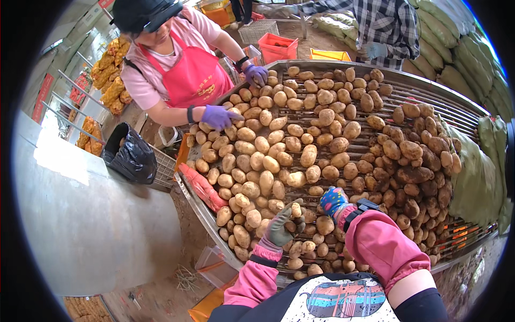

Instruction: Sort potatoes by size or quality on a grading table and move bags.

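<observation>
My left hand (279,230), in a grey-green work glove, is shut on small potatoes (296,209); one shows between thumb and fingers, another lower by the palm. To its right, my right hand (334,202) wears a blue glove with coloured dots. It reaches down among the potatoes on the slatted metal sorting table (426,89), its fingertips turned away, so whether it grips one is hidden. Paler potatoes (266,183) cover the left part of the table. A heap of darker, soil-covered potatoes (414,175) lies to the right of my right hand.
Across the table a co-worker's purple-gloved hands (221,117) touch potatoes. Another person in a checked shirt (378,30) stands at the far side. A red mesh bag (203,187) lies along the left rim, and green sacking (472,173) drapes the right end. A black bag (130,155) stands left.
</observation>
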`<control>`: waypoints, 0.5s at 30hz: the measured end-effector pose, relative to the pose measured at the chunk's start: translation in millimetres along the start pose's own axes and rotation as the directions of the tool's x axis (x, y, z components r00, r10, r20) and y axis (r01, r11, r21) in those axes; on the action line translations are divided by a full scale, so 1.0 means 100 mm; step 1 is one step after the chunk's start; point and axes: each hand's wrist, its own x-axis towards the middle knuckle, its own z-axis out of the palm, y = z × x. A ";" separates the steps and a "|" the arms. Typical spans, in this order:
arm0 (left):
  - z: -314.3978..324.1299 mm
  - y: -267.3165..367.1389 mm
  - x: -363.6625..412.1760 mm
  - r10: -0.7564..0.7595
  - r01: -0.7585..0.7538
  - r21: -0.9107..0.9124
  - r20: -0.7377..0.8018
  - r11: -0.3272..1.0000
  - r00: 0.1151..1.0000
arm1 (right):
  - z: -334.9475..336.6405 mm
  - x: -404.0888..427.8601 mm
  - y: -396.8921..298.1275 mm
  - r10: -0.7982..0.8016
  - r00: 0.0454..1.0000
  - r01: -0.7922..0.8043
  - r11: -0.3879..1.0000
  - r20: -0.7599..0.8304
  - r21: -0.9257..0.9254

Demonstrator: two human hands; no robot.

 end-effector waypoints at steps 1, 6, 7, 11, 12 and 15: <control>0.06 -0.01 -0.02 0.007 -0.007 0.024 0.001 1.000 1.000 | 0.10 0.03 0.04 -0.003 1.000 0.003 1.000 -0.028 0.001; 0.05 -0.10 -0.11 0.009 0.001 -0.132 0.070 0.991 0.997 | -0.27 -0.40 0.14 -0.001 0.989 0.027 0.984 -0.149 0.176; -0.03 -0.11 -0.20 0.013 -0.003 -0.178 0.055 0.984 0.998 | -0.38 -0.52 0.05 0.027 0.953 0.108 0.900 -0.302 0.423; 0.10 -0.34 -0.17 0.063 -0.034 -0.341 0.072 0.939 0.995 | -0.45 -0.97 -0.16 0.225 0.783 0.492 0.349 -0.581 0.798; 0.03 -0.40 -0.18 0.099 -0.076 -0.355 0.047 0.932 0.994 | -0.50 -1.05 -0.21 0.215 0.780 0.498 0.354 -0.588 0.791; -0.09 -0.58 -0.23 0.109 -0.096 -0.313 0.026 0.945 0.994 | -0.52 -1.27 -0.34 0.048 0.692 0.579 0.558 -0.720 0.594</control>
